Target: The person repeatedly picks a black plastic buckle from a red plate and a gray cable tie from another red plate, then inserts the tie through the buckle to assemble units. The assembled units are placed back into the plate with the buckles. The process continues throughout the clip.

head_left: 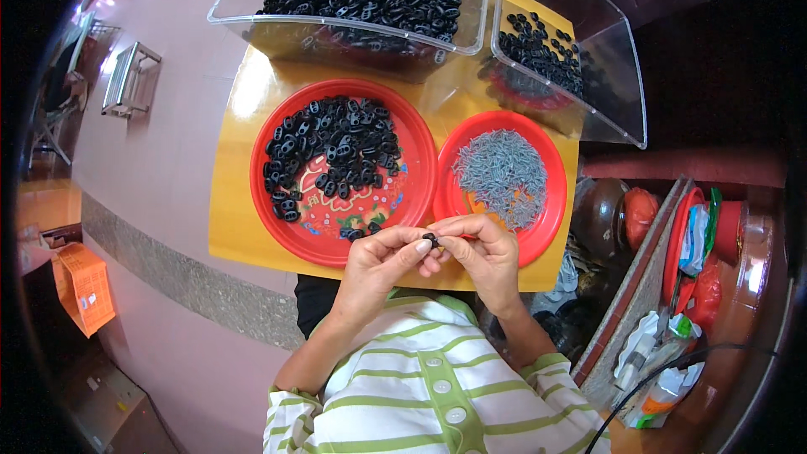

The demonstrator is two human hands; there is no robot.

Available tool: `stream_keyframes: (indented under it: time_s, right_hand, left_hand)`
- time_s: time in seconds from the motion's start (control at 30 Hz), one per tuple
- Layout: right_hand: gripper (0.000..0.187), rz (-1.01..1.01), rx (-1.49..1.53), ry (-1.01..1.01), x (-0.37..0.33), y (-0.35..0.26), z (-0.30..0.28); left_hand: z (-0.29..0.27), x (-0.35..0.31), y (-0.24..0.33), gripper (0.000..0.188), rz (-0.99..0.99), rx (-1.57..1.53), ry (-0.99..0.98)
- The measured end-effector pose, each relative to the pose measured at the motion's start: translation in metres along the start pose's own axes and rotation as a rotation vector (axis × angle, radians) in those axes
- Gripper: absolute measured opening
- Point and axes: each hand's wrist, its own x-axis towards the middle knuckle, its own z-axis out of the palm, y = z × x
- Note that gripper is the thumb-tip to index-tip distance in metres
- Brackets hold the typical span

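Above the near edge of the yellow table, my two hands meet. My left hand (379, 271) is closed, its thumb and forefinger pinching a small black plastic piece (431, 240). From the other side my right hand (482, 260) is closed in a pinch right at that piece; whatever its fingertips hold is too small to make out. Just beyond my left hand is a large red tray (262, 197) with many black oval two-holed plastic pieces (334, 139). Beyond my right hand lies a smaller red tray (556, 193) with a heap of small thin grey pieces (502, 170).
A clear plastic bin (353, 27) full of black pieces stands at the table's far side. Right of it is another clear bin (624, 76) with fewer pieces. A metal stool (129, 80) and an orange crate (84, 287) stand at left; bags and a ledge (626, 286) are at right.
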Motion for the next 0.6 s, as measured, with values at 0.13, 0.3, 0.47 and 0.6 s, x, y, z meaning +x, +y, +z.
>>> stream_keyframes:
  time_s: [0.13, 0.3, 0.47, 0.6]
  right_hand:
    - [0.009, -0.043, -0.11, -0.014, -0.004, 0.001, 0.006]
    - [0.011, 0.027, -0.094, -0.041, -0.02, 0.012, 0.007]
    - [0.012, 0.125, 0.04, -0.17, -0.008, 0.0, 0.019]
    - [0.01, 0.122, -0.161, -0.329, 0.009, -0.002, 0.023]
  left_hand:
    - [0.002, -0.009, -0.002, 0.012, -0.025, 0.009, 0.055]
    - [-0.007, -0.027, -0.017, 0.013, -0.049, -0.036, 0.055]
    - [-0.009, -0.039, -0.018, 0.012, -0.007, -0.193, 0.155]
    - [-0.025, -0.046, -0.013, 0.012, 0.044, -0.159, 0.146]
